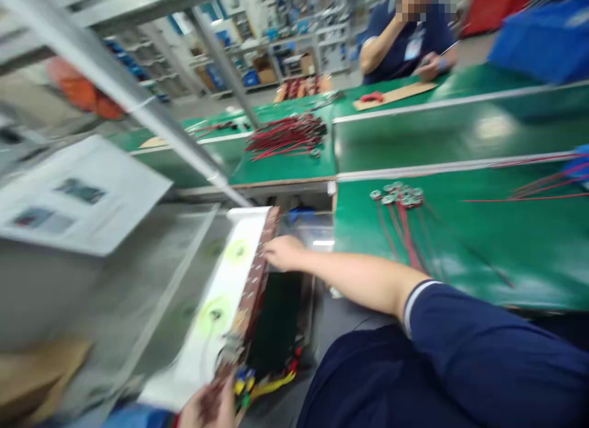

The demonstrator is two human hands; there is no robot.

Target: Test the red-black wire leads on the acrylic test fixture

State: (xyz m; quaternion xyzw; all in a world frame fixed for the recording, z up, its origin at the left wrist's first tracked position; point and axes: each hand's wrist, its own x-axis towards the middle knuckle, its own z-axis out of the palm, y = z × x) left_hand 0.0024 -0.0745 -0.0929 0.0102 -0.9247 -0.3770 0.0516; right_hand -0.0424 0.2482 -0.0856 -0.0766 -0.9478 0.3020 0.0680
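Observation:
My right hand (286, 253) reaches across to a long brown strip (252, 287) dotted with small metal pieces; its fingers are closed at the strip's upper part, and what they pinch is too small to make out. My left hand (214, 403) is at the bottom, blurred, with its fingers around something reddish-brown at the strip's lower end. Beside the strip lies a white board (225, 280) with two yellow-green discs (215, 314). A blurred metallic part sits just above my left hand.
Yellow and red-handled tools (273, 386) lie right of my left hand. Red wires with ring ends (405, 213) rest on the green table (460, 244); a red wire bundle (288, 136) lies farther back. A metal pole (175, 139) slants overhead. A person (407, 41) sits opposite.

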